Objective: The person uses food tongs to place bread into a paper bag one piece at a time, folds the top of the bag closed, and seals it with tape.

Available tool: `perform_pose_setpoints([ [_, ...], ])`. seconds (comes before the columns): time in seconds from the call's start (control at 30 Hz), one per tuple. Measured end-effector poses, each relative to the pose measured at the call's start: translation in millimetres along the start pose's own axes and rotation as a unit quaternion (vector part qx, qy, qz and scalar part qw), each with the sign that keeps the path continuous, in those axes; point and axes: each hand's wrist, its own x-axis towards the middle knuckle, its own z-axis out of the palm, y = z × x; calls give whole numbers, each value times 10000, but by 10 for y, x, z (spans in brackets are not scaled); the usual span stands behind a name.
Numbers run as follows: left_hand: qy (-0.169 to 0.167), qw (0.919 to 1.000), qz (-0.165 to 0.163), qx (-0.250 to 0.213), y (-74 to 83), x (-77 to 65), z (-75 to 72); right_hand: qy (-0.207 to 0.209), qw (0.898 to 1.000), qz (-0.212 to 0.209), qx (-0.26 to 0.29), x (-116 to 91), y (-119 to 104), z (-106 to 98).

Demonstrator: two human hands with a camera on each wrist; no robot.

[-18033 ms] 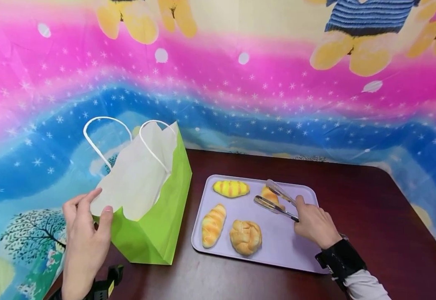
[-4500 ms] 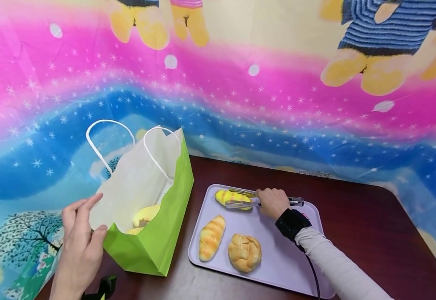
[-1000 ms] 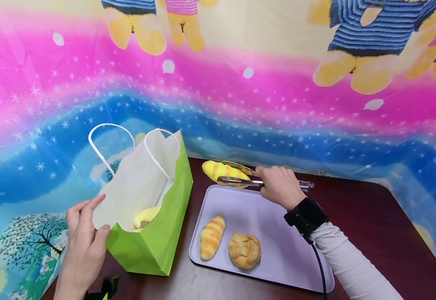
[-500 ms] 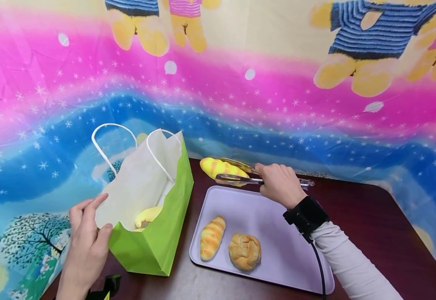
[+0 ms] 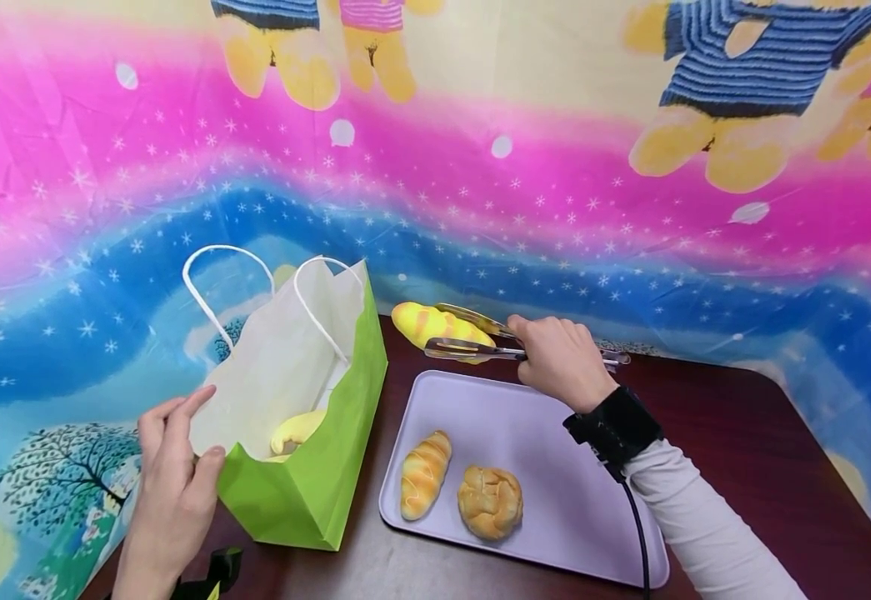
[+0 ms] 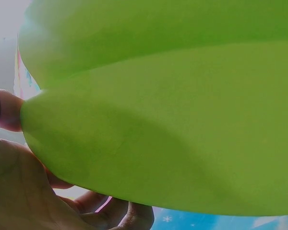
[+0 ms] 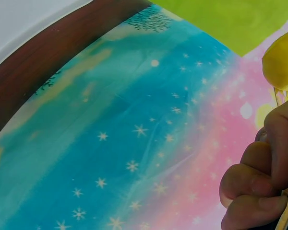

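My left hand (image 5: 172, 483) holds the near left rim of a green paper bag (image 5: 300, 496), which stands upright with its white inside showing. In the left wrist view the thumb and fingers bend around the edge of the bag (image 6: 149, 129). My right hand (image 5: 563, 358) grips metal tongs (image 5: 506, 353), which hold a yellow bread roll with orange stripes (image 5: 414, 321) above the tray's far edge, right of the bag. The right wrist view shows curled fingers (image 7: 254, 187) below the yellow roll (image 7: 281, 62). Inside the bag lies a pale yellow bread (image 5: 296, 429), partly hidden by the bag's side.
A lilac tray (image 5: 563, 492) lies on the dark wooden table (image 5: 728, 442). On its left part rest a long glazed roll (image 5: 425, 475) and a round brown bun (image 5: 490, 502). Behind the table hangs a printed cloth (image 5: 510, 217). Two white handles (image 5: 210, 292) rise from the bag.
The bread first under the tongs has left the tray, and pale bread now shows in the bag. The striped roll has risen off the tray, drifting up and left; my left hand stays on the rim.
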Motion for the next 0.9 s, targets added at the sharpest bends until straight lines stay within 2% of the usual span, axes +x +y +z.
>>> perform_pose_setpoints([
  [0.6, 85, 9997, 159, -144, 13, 17, 13, 302, 9994, -177, 35, 72, -105, -143],
  [0.9, 117, 9994, 180, -285, 11, 0, 10, 546, 9976, -407, 88, 114, -248, -267],
])
